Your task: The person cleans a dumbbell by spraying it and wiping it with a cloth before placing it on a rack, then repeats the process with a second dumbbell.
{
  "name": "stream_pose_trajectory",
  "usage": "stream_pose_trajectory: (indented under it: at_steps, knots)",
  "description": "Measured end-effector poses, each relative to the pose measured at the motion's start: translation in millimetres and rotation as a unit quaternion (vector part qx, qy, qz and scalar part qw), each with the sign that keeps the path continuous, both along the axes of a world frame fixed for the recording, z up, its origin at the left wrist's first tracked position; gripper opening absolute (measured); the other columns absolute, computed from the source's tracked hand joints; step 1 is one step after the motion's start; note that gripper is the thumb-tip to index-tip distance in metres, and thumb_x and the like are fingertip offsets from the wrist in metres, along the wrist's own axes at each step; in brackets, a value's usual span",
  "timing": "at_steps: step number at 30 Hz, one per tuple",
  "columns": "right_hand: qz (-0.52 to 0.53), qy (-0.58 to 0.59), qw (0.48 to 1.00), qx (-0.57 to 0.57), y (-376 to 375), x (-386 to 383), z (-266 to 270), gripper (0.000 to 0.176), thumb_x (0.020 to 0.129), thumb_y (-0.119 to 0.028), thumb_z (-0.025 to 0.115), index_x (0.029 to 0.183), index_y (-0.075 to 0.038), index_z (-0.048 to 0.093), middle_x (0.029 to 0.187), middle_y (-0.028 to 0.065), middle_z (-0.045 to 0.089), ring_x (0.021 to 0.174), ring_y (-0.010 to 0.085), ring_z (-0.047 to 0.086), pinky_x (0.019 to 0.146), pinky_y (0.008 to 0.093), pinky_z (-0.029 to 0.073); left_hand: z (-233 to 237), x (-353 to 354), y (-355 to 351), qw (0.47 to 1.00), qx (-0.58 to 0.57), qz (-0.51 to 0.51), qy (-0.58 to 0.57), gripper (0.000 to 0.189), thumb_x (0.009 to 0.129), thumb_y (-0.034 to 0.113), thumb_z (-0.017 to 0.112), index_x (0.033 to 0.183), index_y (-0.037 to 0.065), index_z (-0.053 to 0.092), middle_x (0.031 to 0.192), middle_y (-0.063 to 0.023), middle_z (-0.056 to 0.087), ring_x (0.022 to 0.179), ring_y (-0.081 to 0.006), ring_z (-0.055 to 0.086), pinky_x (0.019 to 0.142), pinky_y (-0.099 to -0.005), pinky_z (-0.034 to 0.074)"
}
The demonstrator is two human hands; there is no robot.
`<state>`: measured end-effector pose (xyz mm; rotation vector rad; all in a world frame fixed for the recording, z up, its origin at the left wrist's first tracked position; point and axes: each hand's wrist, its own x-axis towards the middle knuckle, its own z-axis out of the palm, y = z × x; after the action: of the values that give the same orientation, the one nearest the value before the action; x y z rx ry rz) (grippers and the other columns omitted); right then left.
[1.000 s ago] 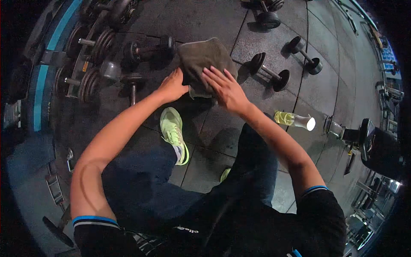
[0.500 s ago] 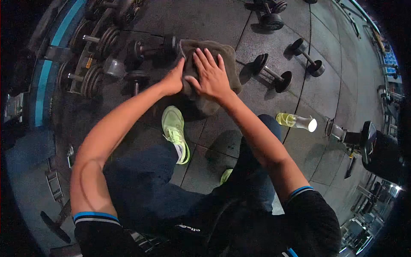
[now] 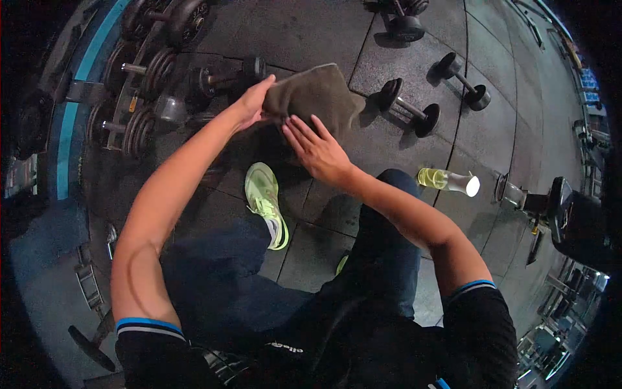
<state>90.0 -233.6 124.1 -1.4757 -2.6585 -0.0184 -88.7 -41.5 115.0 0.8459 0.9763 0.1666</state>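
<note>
A folded dark brown-green cloth (image 3: 314, 96) hangs in front of me, its far edge lifted and its right corner drooping. My left hand (image 3: 254, 104) pinches the cloth's left edge between thumb and fingers. At the cloth's lower edge, my right hand (image 3: 317, 149) lies with its fingers extended and slightly apart, fingertips against the fabric. A dumbbell (image 3: 230, 78) is just beyond my left hand, on the dark floor. What lies beneath the cloth is hidden.
More dumbbells (image 3: 409, 108) stand on the tiled floor (image 3: 369, 194) to the right. A bottle of yellow liquid (image 3: 447, 181) lies beside my right knee. Weight plates (image 3: 139, 131) sit on a rack at the left. A padded machine (image 3: 580, 223) is at the far right.
My left hand has moved up and left, raising the cloth's edge. My right hand has slid down toward me, off the cloth's middle to its near edge.
</note>
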Motion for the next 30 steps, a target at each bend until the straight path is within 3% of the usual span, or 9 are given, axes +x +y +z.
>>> stream_pose_trajectory:
  at_steps: [5,12,16,17,22,24,26,27,30]
  knots:
    - [0.016,0.019,0.998,-0.05,-27,38,6,0.079,0.093,-0.021,0.058,0.161,-0.003,0.024,0.166,0.0109,0.031,0.155,0.0246,0.025,0.126,0.0534,0.014,-14,2,-21,0.993,0.119,0.002,0.028,0.06,0.109,0.051,0.036,0.155,0.012,0.039,0.146,-0.0081,0.054,0.13,-0.0247,0.053,0.11,-0.0464,0.039]
    - [0.06,-0.008,0.998,-0.035,-3,33,7,0.078,0.096,-0.029,0.057,0.162,-0.005,0.023,0.168,0.008,0.029,0.157,0.0227,0.022,0.126,0.0543,0.015,-4,-7,-8,0.996,0.056,-0.001,0.076,0.092,0.102,0.071,0.032,0.161,0.001,0.021,0.161,-0.0181,0.035,0.14,-0.0315,0.045,0.117,-0.0501,0.032]
    - [-0.02,-0.049,0.998,0.018,61,-9,13,0.076,0.097,-0.053,0.053,0.153,-0.001,0.042,0.155,0.0126,0.045,0.147,0.0279,0.036,0.123,0.0547,0.022,-2,-5,0,0.999,0.003,0.046,-0.014,0.093,0.101,0.073,0.03,0.154,-0.004,0.037,0.15,-0.0195,0.049,0.137,-0.0299,0.049,0.118,-0.0438,0.034]
    - [-0.06,-0.033,0.998,0.012,77,-8,12,0.08,0.096,-0.058,0.053,0.151,0.0,0.044,0.152,0.0141,0.047,0.145,0.0287,0.038,0.121,0.0554,0.024,-6,-5,-3,0.996,-0.006,0.079,-0.052,0.085,0.102,0.069,0.032,0.146,-0.002,0.049,0.136,-0.0176,0.061,0.126,-0.0272,0.058,0.112,-0.0432,0.042]
    - [-0.235,0.039,0.971,-0.021,118,-3,15,0.098,0.087,-0.072,0.057,0.144,0.007,0.048,0.145,0.0211,0.051,0.14,0.0329,0.044,0.113,0.0591,0.034,-25,-9,-12,0.995,0.053,0.082,-0.026,0.066,0.107,0.054,0.036,0.14,-0.001,0.054,0.127,-0.0148,0.066,0.114,-0.0244,0.065,0.103,-0.0402,0.05]
    - [-0.26,0.037,0.964,0.037,118,-15,4,0.096,0.087,-0.068,0.059,0.142,0.01,0.049,0.146,0.0234,0.05,0.14,0.0343,0.043,0.113,0.061,0.032,-18,-5,-20,0.994,0.05,0.095,-0.01,0.057,0.109,0.046,0.039,0.139,0.0,0.054,0.127,-0.0135,0.066,0.113,-0.0238,0.065,0.101,-0.0394,0.051]
    - [-0.257,0.004,0.964,0.064,114,-25,2,0.094,0.087,-0.066,0.06,0.141,0.011,0.05,0.145,0.0243,0.051,0.141,0.0349,0.043,0.114,0.0619,0.031,-6,4,-21,0.991,0.076,0.1,0.046,0.06,0.108,0.045,0.042,0.145,-0.001,0.049,0.144,-0.0177,0.055,0.133,-0.0264,0.052,0.114,-0.0426,0.038]
    - [-0.231,0.036,0.968,0.089,113,-26,-5,0.075,0.091,-0.051,0.06,0.138,0.008,0.055,0.145,0.023,0.053,0.141,0.0335,0.044,0.115,0.063,0.029,-5,6,-17,0.988,0.105,0.087,0.079,0.061,0.108,0.046,0.042,0.147,-0.001,0.048,0.148,-0.0191,0.051,0.138,-0.0267,0.047,0.117,-0.0431,0.033]
    - [-0.073,0.029,0.994,0.077,108,-19,-18,0.051,0.093,-0.032,0.058,0.129,0.003,0.063,0.144,0.0192,0.056,0.14,0.0314,0.046,0.116,0.0639,0.028,-5,13,-14,0.976,0.128,0.112,0.136,0.067,0.107,0.049,0.044,0.15,-0.003,0.044,0.156,-0.0209,0.043,0.147,-0.0265,0.036,0.122,-0.0439,0.023]
